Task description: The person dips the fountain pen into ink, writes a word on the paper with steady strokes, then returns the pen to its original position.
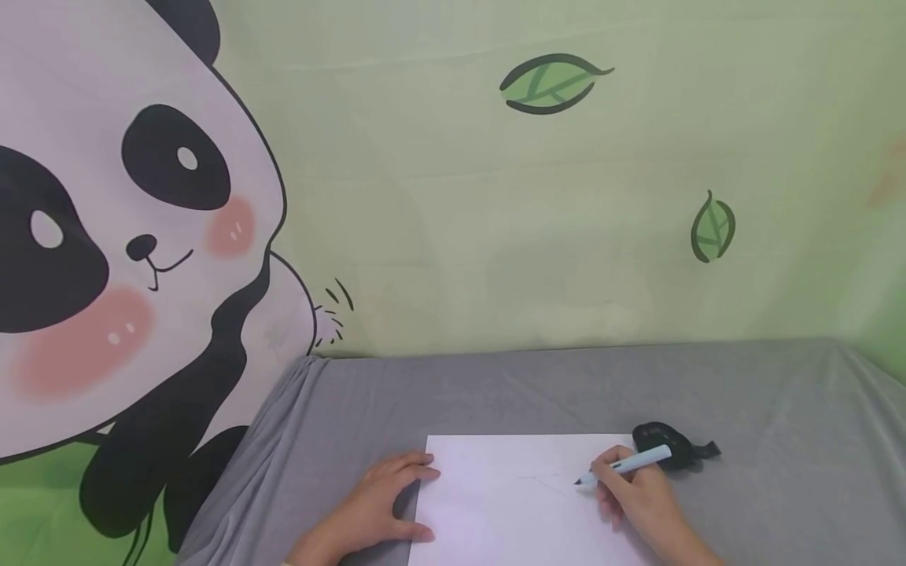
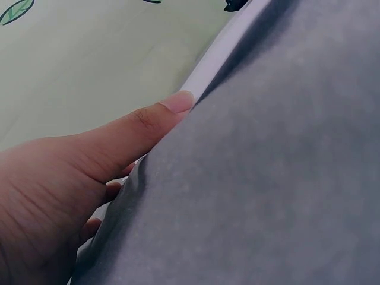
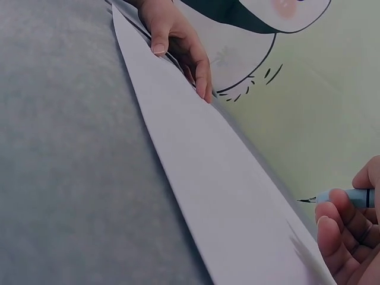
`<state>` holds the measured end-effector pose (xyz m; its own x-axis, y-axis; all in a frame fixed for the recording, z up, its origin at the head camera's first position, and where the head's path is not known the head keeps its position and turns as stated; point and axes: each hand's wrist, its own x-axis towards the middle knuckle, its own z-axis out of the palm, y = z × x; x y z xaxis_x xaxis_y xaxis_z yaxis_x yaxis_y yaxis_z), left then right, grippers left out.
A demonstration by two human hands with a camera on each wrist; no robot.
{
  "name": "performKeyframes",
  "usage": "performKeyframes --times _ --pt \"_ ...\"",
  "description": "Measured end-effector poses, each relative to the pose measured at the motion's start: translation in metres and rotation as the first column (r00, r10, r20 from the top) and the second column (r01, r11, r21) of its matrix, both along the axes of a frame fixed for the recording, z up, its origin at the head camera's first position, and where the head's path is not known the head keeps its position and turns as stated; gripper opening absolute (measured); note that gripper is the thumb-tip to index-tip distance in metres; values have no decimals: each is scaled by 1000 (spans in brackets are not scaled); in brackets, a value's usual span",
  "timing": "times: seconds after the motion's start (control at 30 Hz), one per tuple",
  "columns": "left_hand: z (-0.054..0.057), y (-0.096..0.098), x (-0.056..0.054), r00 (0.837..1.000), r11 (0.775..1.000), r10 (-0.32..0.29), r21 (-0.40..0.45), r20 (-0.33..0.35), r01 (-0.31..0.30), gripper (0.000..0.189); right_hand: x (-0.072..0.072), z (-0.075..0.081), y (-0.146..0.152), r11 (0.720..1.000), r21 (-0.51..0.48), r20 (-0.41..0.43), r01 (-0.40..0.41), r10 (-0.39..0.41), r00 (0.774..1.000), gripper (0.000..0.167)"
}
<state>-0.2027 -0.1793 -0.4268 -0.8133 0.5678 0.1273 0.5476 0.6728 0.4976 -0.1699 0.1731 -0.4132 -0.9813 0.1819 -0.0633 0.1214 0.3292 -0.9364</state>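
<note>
A white sheet of paper lies on the grey cloth, with a few faint thin lines across its upper part. Between thumb and fingers, my right hand pinches a light blue fountain pen. Its bare nib points left, close over the paper near the right end of those lines. My left hand rests at the sheet's left edge, thumb and fingers extended, their tips on the paper. In the left wrist view the thumb presses on the paper's edge.
A glossy black object with a short stem-like end sits at the sheet's top right corner, partly behind the pen and right hand. Grey cloth covers the table. Behind it hangs a green backdrop with a printed panda and leaves.
</note>
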Motion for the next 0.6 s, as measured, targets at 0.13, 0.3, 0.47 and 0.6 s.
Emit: performKeyframes --times 0.13,0.3,0.47,0.6 --pt "0 0 1 1000 1000 0 -12 -26 -1 71 -1 1 1 1000 5 -7 8 -8 1000 13" --pt "0 0 2 999 1000 1 -12 -37 -1 70 -2 3 2 1000 -6 -4 -2 2 1000 13" --pt "2 0 1 1000 1000 -2 -4 -20 2 71 -2 4 4 1000 -25 -23 -12 11 1000 14" --pt "2 0 1 1000 1000 -1 -2 -7 1 72 -1 6 5 1000 -19 -29 -11 10 1000 15"
